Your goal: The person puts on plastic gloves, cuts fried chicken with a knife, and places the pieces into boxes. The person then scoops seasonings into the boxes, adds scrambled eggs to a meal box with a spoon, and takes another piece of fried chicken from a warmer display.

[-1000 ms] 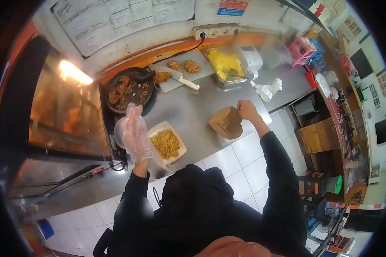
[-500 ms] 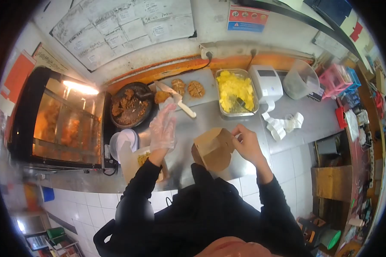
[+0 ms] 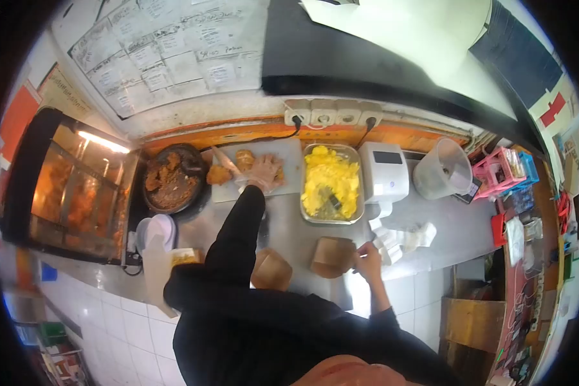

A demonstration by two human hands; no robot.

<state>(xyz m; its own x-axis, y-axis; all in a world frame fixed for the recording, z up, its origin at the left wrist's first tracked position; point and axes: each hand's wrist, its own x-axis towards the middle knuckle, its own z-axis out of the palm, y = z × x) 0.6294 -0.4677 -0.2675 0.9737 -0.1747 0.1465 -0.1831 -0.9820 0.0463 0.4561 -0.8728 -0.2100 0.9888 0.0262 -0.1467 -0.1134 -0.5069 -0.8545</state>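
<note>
My left hand (image 3: 264, 170), in a clear plastic glove, is down on a white cutting board (image 3: 291, 152), its fingers round a browned fried patty (image 3: 280, 175) that they partly cover. Another fried patty (image 3: 244, 158) and a fried piece (image 3: 219, 174) lie to its left. Beside the hand, a knife (image 3: 226, 161) rests on the board, its handle partly hidden. My right hand (image 3: 368, 260) pinches the right edge of an open brown cardboard box (image 3: 333, 256). A second brown box (image 3: 272, 269) stands to the left, partly behind my sleeve.
A tray of yellow food (image 3: 331, 180) with a dark utensil stands by a white label printer (image 3: 385, 172), its paper strip trailing below. Left are a dark stone mortar (image 3: 174, 179), white lids (image 3: 159, 230) and a lit glass food warmer (image 3: 77, 186). A clear tub (image 3: 442, 168) stands right.
My left hand has moved forward and right, from above the counter onto the patties. My right hand and its box have shifted lower in view. A second box now shows beside it.
</note>
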